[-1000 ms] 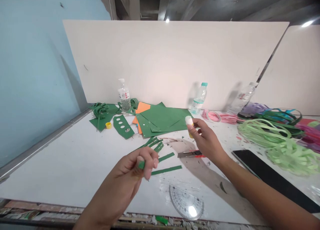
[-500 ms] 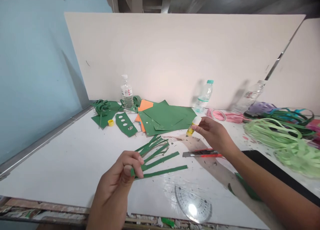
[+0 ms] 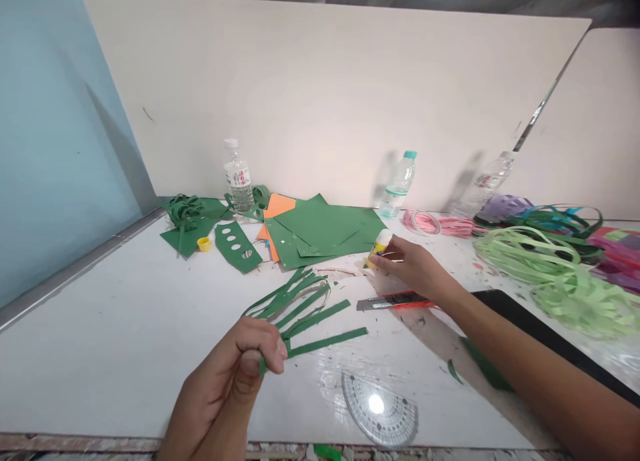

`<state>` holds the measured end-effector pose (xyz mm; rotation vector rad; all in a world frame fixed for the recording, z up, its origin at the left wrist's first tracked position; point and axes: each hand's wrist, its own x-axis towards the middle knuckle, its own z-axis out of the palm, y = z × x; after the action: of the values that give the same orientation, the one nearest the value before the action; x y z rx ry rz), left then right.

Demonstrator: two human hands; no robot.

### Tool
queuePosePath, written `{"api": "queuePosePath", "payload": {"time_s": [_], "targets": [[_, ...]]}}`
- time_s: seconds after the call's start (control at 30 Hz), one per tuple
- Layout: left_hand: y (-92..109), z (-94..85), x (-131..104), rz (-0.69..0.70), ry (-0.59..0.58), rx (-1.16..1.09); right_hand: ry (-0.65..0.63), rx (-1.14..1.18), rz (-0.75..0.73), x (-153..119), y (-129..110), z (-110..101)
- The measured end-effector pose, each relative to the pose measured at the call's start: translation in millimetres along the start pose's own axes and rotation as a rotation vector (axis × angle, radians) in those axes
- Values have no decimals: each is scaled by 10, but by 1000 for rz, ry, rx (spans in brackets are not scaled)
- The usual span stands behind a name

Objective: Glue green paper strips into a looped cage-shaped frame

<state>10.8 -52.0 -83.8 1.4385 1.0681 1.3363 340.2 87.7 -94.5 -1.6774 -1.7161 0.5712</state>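
Several narrow green paper strips (image 3: 327, 341) fan out from my left hand (image 3: 235, 374), which pinches their near ends between thumb and fingers above the white table. My right hand (image 3: 413, 267) grips a yellow glue stick (image 3: 379, 246) with a white end up, tilted, close to the front edge of the stacked green paper sheets (image 3: 330, 231). The glue stick's lower tip is near the table; whether it touches cannot be seen. A yellow cap (image 3: 204, 244) lies apart at the left. Beneath my right wrist is a utility knife (image 3: 385, 301) with a red-orange body.
A clear protractor (image 3: 380, 411) lies near the front edge. Bottles (image 3: 239, 181) stand along the white back panel. Pale green strips (image 3: 530, 254) and pink strips (image 3: 457, 227) lie at the right, by a black mat (image 3: 505, 304). A green piece with holes (image 3: 237, 246) lies left.
The camera view has shifted, so most things sit slightly further left and higher. My right hand has lowered the glue stick slightly towards the table. Both hands keep their hold.
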Motion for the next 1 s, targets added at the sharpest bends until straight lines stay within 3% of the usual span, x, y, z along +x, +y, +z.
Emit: {"api": "queuePosePath", "payload": {"time_s": [0.2,0.37,0.5,0.63,1.0], "targets": [[29,-13,-24,33,-32,70,-46,-46,-82,9,-6,-109],[35,-11,-12,33,-45,82,-268,-187,-188,-53,-93,-370],[35,-6,-13,48,-36,99,-436,-253,-238,-116,-155,-465],[42,-1,-16,46,-26,136,-481,-257,-276,-169,-232,-445],[54,18,-3,63,-42,171,-429,-134,-361,-289,-450,-164]]}}
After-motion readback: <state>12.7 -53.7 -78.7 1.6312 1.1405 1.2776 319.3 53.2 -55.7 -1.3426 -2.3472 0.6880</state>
